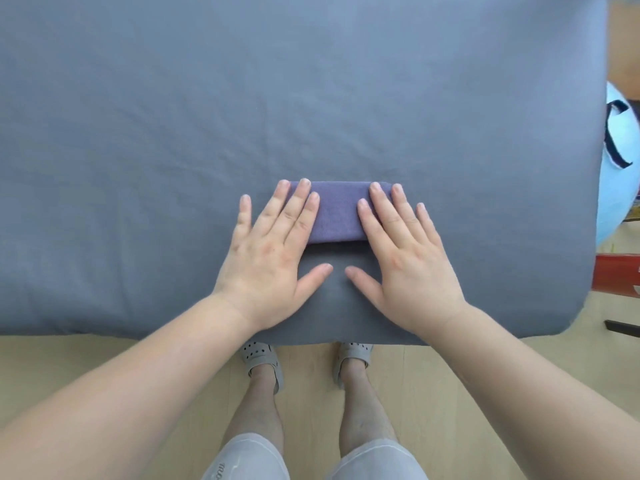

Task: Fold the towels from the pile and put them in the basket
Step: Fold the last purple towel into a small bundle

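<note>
A small purple towel (337, 213), folded into a narrow rectangle, lies on the grey-covered table (242, 98) near its front edge. My left hand (273, 251) lies flat with straight fingers pressing on the towel's left end. My right hand (401, 254) lies flat the same way on the towel's right end. Both thumbs rest on the grey cloth just in front of the towel. The towel's two ends are hidden under my fingers. No pile of towels and no basket is in view.
The table's front edge (138, 336) runs just behind my feet, and its right edge curves down at the far right. A light blue bag with dark straps (620, 150) stands beside the table on the right, with a red object (616, 271) below it. Wooden floor lies underneath.
</note>
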The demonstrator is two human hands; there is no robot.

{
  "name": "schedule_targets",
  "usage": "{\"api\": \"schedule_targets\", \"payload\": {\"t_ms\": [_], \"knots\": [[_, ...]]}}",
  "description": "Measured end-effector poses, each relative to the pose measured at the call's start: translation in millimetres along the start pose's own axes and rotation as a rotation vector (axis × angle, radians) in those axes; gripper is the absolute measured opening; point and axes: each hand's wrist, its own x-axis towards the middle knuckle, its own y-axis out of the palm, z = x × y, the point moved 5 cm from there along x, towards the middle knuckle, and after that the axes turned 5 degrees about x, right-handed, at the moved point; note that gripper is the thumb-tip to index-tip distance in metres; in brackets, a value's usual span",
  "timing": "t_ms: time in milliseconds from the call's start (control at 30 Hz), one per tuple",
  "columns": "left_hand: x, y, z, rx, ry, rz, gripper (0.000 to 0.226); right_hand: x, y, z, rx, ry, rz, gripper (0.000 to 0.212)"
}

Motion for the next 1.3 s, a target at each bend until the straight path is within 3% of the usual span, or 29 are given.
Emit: {"api": "schedule_targets", "payload": {"t_ms": [133,267,367,600,700,867,1033,1300], "knots": [[-3.5,16.8,-0.8,0.026,-0.041,0.111,0.083,-5.0,14.3,-0.9,-0.08,0.039,0.158,0.09],[12.7,0.1,-4.8,-0.096,-0.157,0.068,0.076,5.9,14.2,-0.7,-0.104,0.094,0.185,0.094],[33.1,-11.5,-7.5,-0.055,-0.21,0.037,0.071,15.9,13.0,7.1,-0.133,0.157,0.2,0.101],[66.5,3.3,14.9,0.081,-0.098,0.025,0.063,13.9,21.8,25.0,-0.08,0.268,0.191,0.099],[62.2,12.9,14.8,0.087,-0.101,0.049,0.065,16.1,13.6,23.8,-0.053,0.255,0.107,0.084],[64.8,22.4,10.9,0.011,-0.185,0.059,0.061,56.3,-17.2,27.6,0.124,0.197,-0.316,0.052],[65.2,31.9,15.6,-0.007,-0.185,0.046,0.062,98.3,15.3,0.3,-0.041,0.314,-0.06,0.061],[69.5,37.5,20.9,-0.01,-0.168,0.079,0.065,100.4,34.7,-16.2,0.006,0.261,-0.059,0.068]]}}
